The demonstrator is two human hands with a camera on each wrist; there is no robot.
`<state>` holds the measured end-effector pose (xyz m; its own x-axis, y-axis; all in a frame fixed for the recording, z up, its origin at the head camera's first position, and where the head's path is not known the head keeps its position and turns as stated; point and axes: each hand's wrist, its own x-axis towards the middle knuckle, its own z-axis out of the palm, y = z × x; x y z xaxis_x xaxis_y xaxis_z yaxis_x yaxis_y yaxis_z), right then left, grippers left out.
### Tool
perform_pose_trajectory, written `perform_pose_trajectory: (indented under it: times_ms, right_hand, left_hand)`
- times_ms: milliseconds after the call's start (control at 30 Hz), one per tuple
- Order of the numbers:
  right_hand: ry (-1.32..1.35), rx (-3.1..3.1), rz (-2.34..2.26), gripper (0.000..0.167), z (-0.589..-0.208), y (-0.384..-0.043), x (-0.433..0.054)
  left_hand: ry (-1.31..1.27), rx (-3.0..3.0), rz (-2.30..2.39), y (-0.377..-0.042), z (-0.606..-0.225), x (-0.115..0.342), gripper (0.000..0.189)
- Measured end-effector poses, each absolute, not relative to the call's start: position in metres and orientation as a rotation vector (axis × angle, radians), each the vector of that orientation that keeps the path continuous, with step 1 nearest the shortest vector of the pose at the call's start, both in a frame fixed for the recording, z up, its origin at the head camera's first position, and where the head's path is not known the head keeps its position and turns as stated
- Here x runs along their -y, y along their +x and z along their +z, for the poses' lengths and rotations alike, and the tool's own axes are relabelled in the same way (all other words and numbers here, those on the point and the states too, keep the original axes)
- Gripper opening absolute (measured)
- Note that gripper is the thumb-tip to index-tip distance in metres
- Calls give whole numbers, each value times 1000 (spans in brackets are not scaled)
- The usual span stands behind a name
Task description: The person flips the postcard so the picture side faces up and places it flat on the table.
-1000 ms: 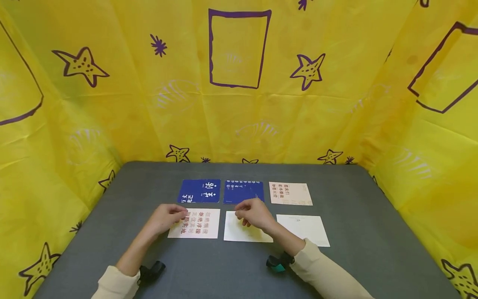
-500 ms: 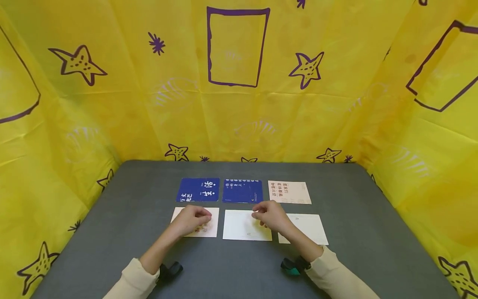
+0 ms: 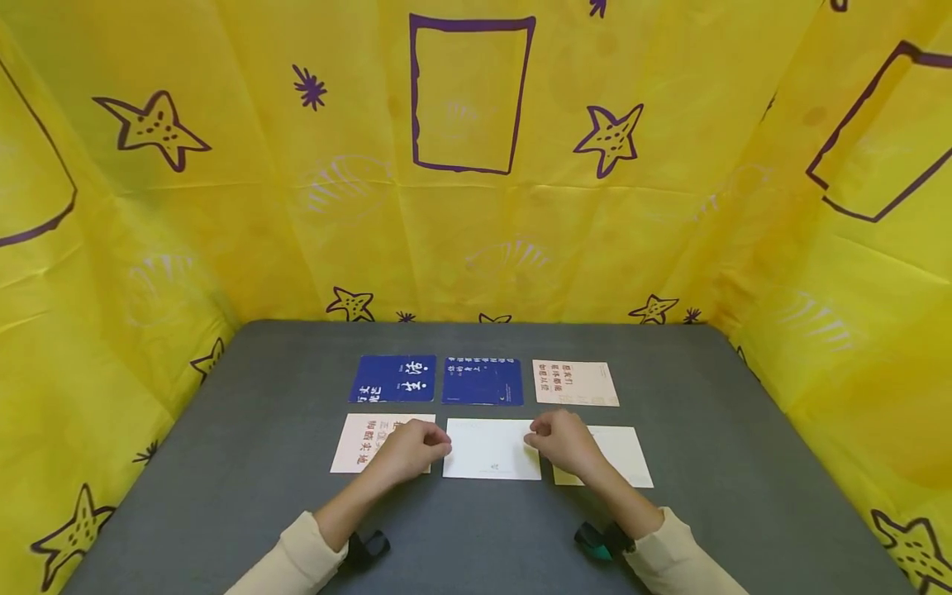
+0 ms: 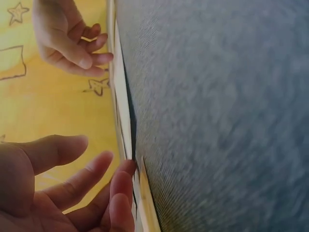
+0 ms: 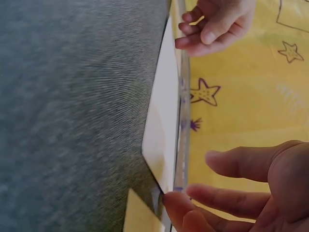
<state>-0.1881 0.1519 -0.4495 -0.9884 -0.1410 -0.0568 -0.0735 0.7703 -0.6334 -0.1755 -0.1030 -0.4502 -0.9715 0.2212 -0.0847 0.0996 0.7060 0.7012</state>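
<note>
Okay, left hand (image 3: 411, 449): thumb and forefinger well apart in the left wrist view, fingers loosely bent, nothing gripped. Fingertips at the left edge of the middle card (image 3: 491, 448); firm contact or not, can't tell.
Right hand (image 3: 567, 442): same pose mirrored, thumb lifted off the forefinger, a clear gap between, nothing gripped. Fingertips at the card's right edge; in the right wrist view a lower fingertip meets its corner, touch or near-touch unclear.
Middle card: white, flat on table, centre of front row, between the two hands. Small mark near its front edge.
Left card (image 3: 360, 442): pale, red and faded characters, just beside the middle one; left hand covers its right part.
Right card (image 3: 625, 454): white, faint mark near far edge, partly behind right hand and forearm.
Back row: blue card with large white characters (image 3: 394, 378) at left, blue card with small white text (image 3: 483, 384) in the middle, pinkish card (image 3: 576, 384) at right; all flat, apart.
Wrists: dark strap on each, left (image 3: 369, 549) and right (image 3: 595, 541); cream sleeves (image 3: 301, 555) behind.
Table: dark grey (image 3: 476, 537).
Backdrop: yellow sheet (image 3: 476, 215), purple stars and frames, pale shell shapes.
</note>
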Motion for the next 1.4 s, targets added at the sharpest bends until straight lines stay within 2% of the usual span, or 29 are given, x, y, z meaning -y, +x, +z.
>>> perform_pose_trajectory:
  times_ms: [367,967,1400]
  right_hand:
    - [-226,-2968,-991,17,-455,-177,-152]
    - [-104,-2861,-1194,15,-463,-178,-157]
    - [-69,-2799,-1298,16,-463,-179,-161]
  left_hand:
    - [320,-2777,1076,-172,-452,96,8]
    - [330,-2721,1154,-170,-455,98,14]
    - [321,-2645,1311,-169,-456,103,26]
